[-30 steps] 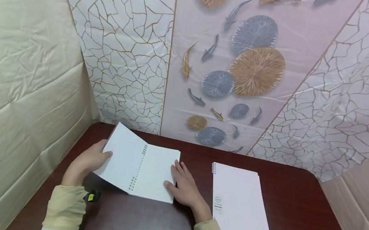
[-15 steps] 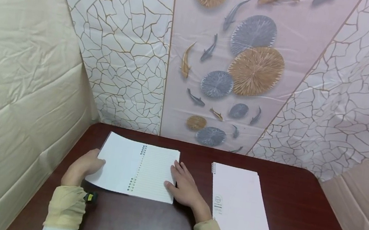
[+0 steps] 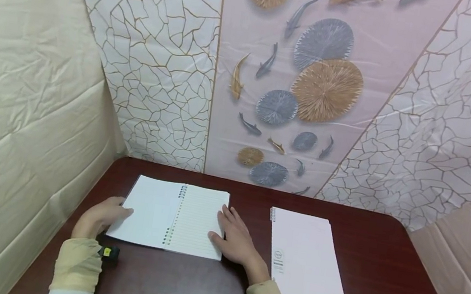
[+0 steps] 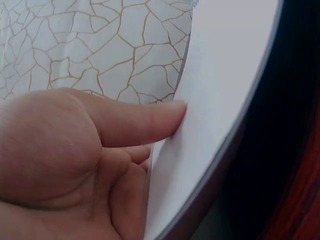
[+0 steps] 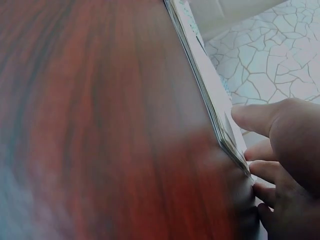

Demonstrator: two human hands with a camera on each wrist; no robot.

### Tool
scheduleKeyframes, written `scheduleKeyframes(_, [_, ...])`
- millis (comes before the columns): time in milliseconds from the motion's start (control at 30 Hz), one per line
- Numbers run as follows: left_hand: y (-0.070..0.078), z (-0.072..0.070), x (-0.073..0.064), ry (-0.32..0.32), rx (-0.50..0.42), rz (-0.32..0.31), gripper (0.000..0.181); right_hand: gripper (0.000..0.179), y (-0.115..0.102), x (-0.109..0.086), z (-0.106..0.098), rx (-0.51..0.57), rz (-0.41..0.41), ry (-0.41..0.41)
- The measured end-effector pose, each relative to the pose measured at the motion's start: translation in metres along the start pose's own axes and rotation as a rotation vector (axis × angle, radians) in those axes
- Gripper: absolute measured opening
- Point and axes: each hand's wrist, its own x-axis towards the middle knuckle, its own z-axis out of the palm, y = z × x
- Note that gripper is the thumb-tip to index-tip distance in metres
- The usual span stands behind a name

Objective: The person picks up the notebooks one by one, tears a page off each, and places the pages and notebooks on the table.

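A spiral-bound notebook (image 3: 200,220) lies spread on the table, with a lined page on the right and a blank white leaf on the left. My left hand (image 3: 105,213) pinches the outer edge of that left leaf, thumb on top and fingers beneath. In the left wrist view the leaf (image 4: 215,90) curves up from the dark table under the thumb. My right hand (image 3: 237,237) rests on the right edge of the lined page, fingers spread and fairly straight. The right wrist view shows its fingertips at the notebook's page edges (image 5: 210,95).
Another white spiral-bound notebook (image 3: 309,265) lies to the right on the dark red-brown table (image 3: 391,289), near my right forearm. A patterned cloth (image 3: 172,83) hangs behind the table, and a plain beige cloth (image 3: 37,139) hangs at the left.
My left hand has brought the left leaf down and to the left, from steeply raised to almost flat. My right hand has stayed on the lined page.
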Motion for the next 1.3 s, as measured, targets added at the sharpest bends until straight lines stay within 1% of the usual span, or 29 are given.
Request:
scheduleKeyframes(67, [-0.002,-0.001,0.000,-0.017,-0.032,-0.009,0.082,0.061,-0.001,0.001,0.001,-0.024,0.005,0.026])
scheduleKeyframes(200, [-0.002,-0.002,-0.001,-0.023,-0.038,-0.001,0.083,0.055,-0.005,0.004,0.001,-0.057,0.035,0.096])
scheduleKeyframes(300, [-0.002,-0.001,-0.002,-0.022,-0.041,0.002,0.083,0.050,-0.006,0.008,0.002,-0.039,0.073,0.166])
scheduleKeyframes(400, [-0.001,0.000,-0.003,-0.018,-0.048,-0.004,0.083,0.050,-0.005,0.013,0.003,0.002,0.105,0.226])
scheduleKeyframes(467, [-0.001,-0.001,-0.003,-0.013,-0.044,-0.007,0.082,0.054,-0.004,0.016,0.003,0.007,0.116,0.234])
scheduleKeyframes(567, [0.000,0.000,-0.002,-0.002,-0.038,-0.009,0.080,0.069,-0.005,0.021,0.001,-0.011,0.151,0.190])
scheduleKeyframes(700, [0.001,0.002,-0.001,0.011,-0.030,0.001,0.079,0.088,-0.005,0.028,-0.001,-0.077,0.212,0.092])
scheduleKeyframes(800, [0.001,0.003,-0.001,0.015,-0.022,0.001,0.079,0.094,-0.005,0.031,-0.001,-0.125,0.245,0.034])
scheduleKeyframes(900, [0.001,0.004,-0.001,0.017,-0.017,-0.013,0.080,0.097,-0.006,0.032,-0.001,-0.150,0.272,-0.003])
scheduleKeyframes(1033, [0.003,0.004,0.000,0.019,-0.012,-0.018,0.080,0.097,-0.007,0.031,-0.002,-0.156,0.286,-0.022])
scheduleKeyframes(1300, [0.006,0.004,0.002,0.040,0.000,-0.013,0.076,0.093,-0.004,0.032,0.001,-0.112,0.254,0.006])
